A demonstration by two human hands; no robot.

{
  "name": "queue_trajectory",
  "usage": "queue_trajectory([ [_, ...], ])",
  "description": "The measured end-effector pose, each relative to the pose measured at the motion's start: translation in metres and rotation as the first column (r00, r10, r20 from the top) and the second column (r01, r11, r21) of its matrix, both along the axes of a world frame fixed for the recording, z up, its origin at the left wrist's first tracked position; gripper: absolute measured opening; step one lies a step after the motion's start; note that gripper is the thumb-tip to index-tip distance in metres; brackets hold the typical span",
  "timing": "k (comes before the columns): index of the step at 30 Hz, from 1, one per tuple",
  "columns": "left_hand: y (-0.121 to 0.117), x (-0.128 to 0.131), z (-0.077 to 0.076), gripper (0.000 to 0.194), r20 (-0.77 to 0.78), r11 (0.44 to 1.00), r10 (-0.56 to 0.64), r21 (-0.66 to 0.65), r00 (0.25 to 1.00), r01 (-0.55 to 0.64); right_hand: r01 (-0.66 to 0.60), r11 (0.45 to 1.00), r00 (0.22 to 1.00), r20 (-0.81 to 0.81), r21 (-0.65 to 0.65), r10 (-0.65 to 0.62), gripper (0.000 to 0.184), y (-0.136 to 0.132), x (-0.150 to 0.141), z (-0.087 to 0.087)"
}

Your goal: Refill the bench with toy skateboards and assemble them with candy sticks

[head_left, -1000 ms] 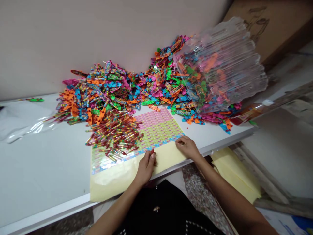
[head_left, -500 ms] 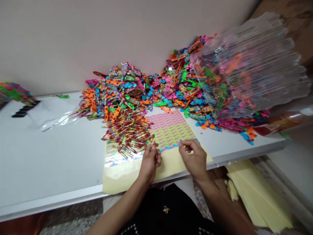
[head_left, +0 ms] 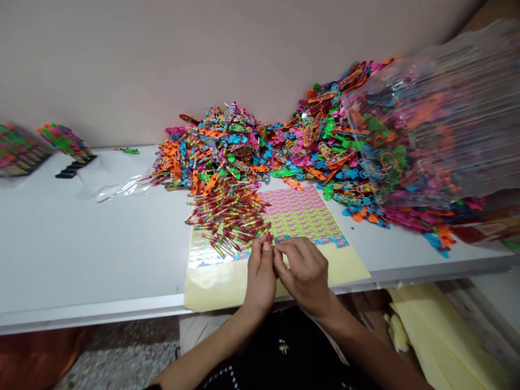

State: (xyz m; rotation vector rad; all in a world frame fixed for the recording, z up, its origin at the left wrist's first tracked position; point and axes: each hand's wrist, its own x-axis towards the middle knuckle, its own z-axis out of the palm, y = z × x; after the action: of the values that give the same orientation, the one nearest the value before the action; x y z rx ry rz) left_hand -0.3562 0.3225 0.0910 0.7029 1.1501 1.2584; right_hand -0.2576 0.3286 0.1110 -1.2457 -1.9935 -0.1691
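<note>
My left hand (head_left: pixel 260 273) pinches a small red plastic piece (head_left: pixel 269 237) upright between thumb and fingers. Close against it, my right hand (head_left: pixel 303 268) is closed in a pinch at the piece; whatever lies between its fingertips is too small to make out. Both hands are over the yellow-backed sticker sheet (head_left: pixel 349 266), which carries rows of small pink, green and blue stickers. On the sheet's left part, just beyond my left hand, lies a heap of thin dark red sticks (head_left: pixel 229 211) with shiny coloured bands.
Behind the sheet spreads a large pile of colourful plastic pieces (head_left: pixel 239 138). Clear plastic packaging (head_left: pixel 459 124) covers its right side. Bundles of colourful pieces (head_left: pixel 67 143) stand at the far left, near a clear plastic bag (head_left: pixel 122 187). The white table's front edge (head_left: pixel 101 314) runs below.
My right hand has moved left from the blue sticker row and met my left hand at the red piece. The camera view has shifted leftward.
</note>
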Motion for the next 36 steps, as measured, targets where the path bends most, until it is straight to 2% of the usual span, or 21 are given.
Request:
queue_trajectory([
  [7, -0.003, 0.000, -0.002, 0.034, -0.139, 0.997, 0.009, 0.077, 0.990, 0.001, -0.004, 1.000, 0.999, 0.044, -0.022, 0.005, 0.015, -0.002, 0.001, 0.001],
  [16, -0.004, 0.000, -0.002, 0.034, -0.171, 0.995, 0.010, 0.098, 0.985, 0.006, -0.014, 0.998, 0.997, 0.073, -0.065, 0.019, 0.016, -0.003, 0.001, 0.002],
  [18, -0.002, -0.001, -0.003, 0.035, -0.124, 0.998, 0.008, 0.070, 0.992, 0.000, -0.055, 0.993, 0.996, 0.060, -0.103, 0.061, 0.015, -0.003, 0.002, 0.003],
  [21, 0.004, -0.003, -0.004, 0.037, 0.086, 0.999, 0.006, -0.033, 0.996, -0.003, -0.103, 0.986, 0.994, -0.048, -0.134, 0.098, 0.017, -0.002, 0.006, 0.004],
  [23, 0.007, -0.005, -0.003, 0.039, 0.237, 0.996, 0.010, -0.091, 0.971, 0.012, -0.042, 0.986, 0.980, -0.198, -0.162, 0.010, 0.018, 0.000, 0.010, 0.002],
  [25, 0.009, -0.007, 0.001, 0.042, 0.330, 0.992, 0.007, -0.119, 0.944, 0.035, 0.012, 0.958, 0.926, -0.359, -0.286, -0.119, 0.024, 0.005, 0.014, -0.001],
  [26, 0.010, -0.008, 0.003, 0.044, 0.351, 0.991, -0.001, -0.123, 0.936, 0.048, -0.003, 0.928, 0.889, -0.425, -0.374, -0.169, 0.029, 0.008, 0.015, -0.003],
  [28, 0.009, -0.008, 0.005, 0.046, 0.347, 0.992, -0.025, -0.110, 0.938, 0.067, -0.117, 0.847, 0.821, -0.531, -0.518, -0.211, 0.036, 0.013, 0.016, -0.007],
  [30, 0.008, -0.008, 0.004, 0.047, 0.304, 0.995, -0.048, -0.073, 0.951, 0.073, -0.249, 0.784, 0.759, -0.618, -0.568, -0.207, 0.032, 0.016, 0.015, -0.009],
  [32, 0.006, -0.007, 0.001, 0.047, 0.259, 0.998, -0.043, -0.029, 0.965, 0.052, -0.316, 0.763, 0.724, -0.663, -0.563, -0.189, 0.027, 0.017, 0.012, -0.009],
  [36, 0.002, -0.007, -0.008, 0.043, 0.229, 0.999, -0.018, 0.051, 0.973, 0.007, -0.303, 0.776, 0.738, -0.652, -0.553, -0.177, 0.021, 0.015, 0.011, -0.005],
])
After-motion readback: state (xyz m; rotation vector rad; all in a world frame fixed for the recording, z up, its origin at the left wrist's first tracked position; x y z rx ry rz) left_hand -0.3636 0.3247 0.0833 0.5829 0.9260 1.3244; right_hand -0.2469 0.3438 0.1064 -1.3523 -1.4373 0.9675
